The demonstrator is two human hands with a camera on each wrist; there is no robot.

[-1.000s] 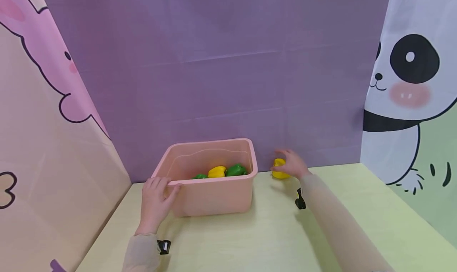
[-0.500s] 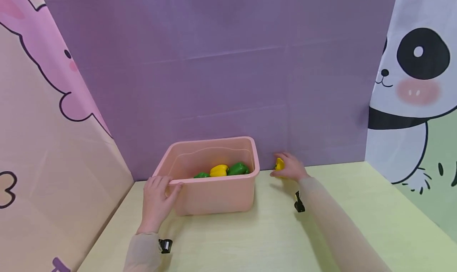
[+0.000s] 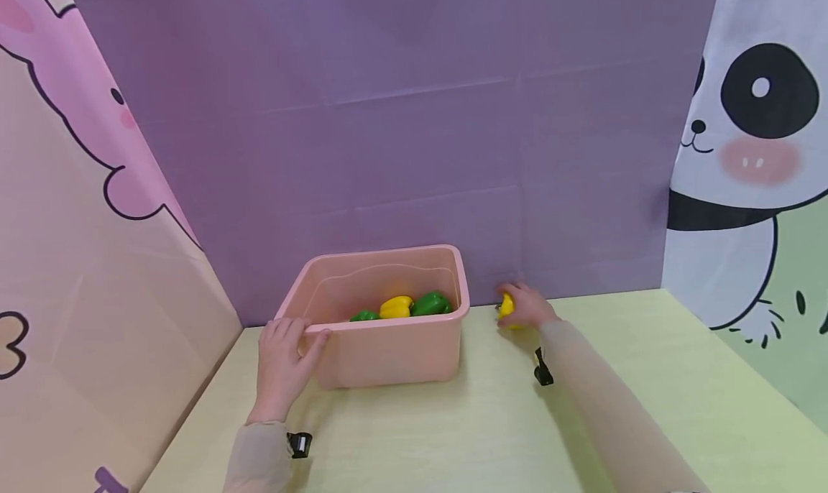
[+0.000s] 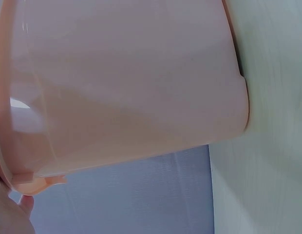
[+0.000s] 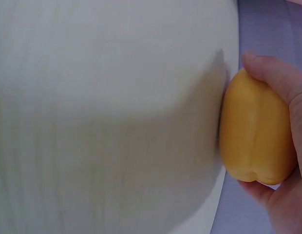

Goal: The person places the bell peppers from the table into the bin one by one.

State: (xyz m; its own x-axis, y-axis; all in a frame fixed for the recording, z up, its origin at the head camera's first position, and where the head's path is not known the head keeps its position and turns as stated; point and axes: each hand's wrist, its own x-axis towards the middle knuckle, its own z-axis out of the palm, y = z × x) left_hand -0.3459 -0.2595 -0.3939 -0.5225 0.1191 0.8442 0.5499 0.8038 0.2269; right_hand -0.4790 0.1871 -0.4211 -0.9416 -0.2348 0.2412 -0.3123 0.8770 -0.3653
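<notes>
A pink plastic bin [image 3: 388,349] stands on the pale yellow-green table [image 3: 491,428] against the purple back wall. Inside it lie a yellow pepper [image 3: 396,307] and two green peppers [image 3: 430,304]. My left hand [image 3: 284,356] grips the bin's near left rim; the left wrist view shows the bin's wall [image 4: 126,87] close up. To the right of the bin, my right hand [image 3: 527,307] is curled round another yellow pepper [image 3: 507,309] that sits on the table by the wall; the right wrist view shows that pepper [image 5: 255,131] held between thumb and fingers.
Panels close the table on three sides: a pink cartoon panel [image 3: 84,213] at the left, the purple wall [image 3: 414,119] behind, a panda panel [image 3: 750,162] at the right. Bare tabletop stretches in front of the bin and to the right.
My right hand has closed further over the yellow pepper, which shows less than before. The left hand stays on the bin rim. The head view has shifted slightly.
</notes>
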